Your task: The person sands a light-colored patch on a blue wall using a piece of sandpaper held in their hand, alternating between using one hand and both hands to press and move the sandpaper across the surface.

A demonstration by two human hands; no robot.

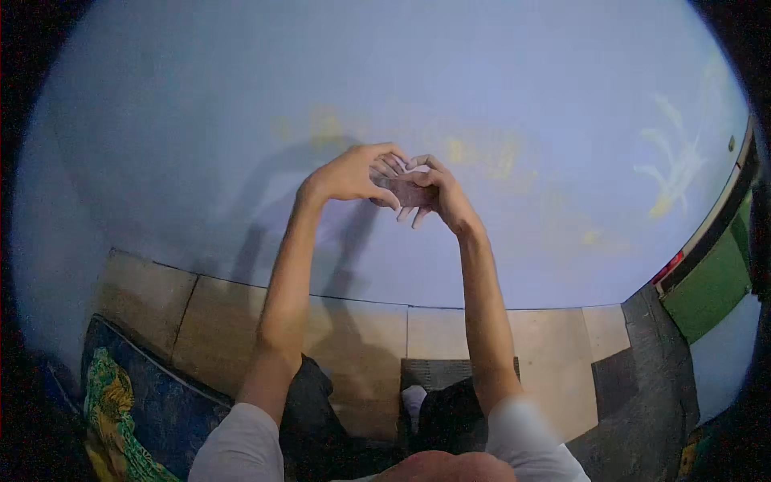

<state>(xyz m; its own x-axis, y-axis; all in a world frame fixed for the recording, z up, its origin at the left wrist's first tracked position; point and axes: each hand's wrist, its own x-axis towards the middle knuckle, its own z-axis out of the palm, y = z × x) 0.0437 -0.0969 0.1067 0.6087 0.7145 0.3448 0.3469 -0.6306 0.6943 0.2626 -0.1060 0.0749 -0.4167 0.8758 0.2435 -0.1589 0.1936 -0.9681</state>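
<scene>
Both arms stretch out in front of the wall, and the hands meet near its middle. A small greyish-brown flat piece (409, 192) lies between them; its exact kind cannot be made out. My right hand (446, 195) grips its right part, thumb across the front and a few fingertips showing below. Curled around the left end is my left hand (350, 176), its thumb at the lower front edge and its fingers arched over the top. Part of the piece is hidden behind the fingers.
A pale blue wall (209, 96) with worn yellow patches rises just beyond the hands. Below are beige floor tiles (546, 353) and a dark mat (438, 372). A dark blue cushioned thing (165, 394) with a green patterned cloth (112, 394) is at lower left. A green panel (707, 285) stands at right.
</scene>
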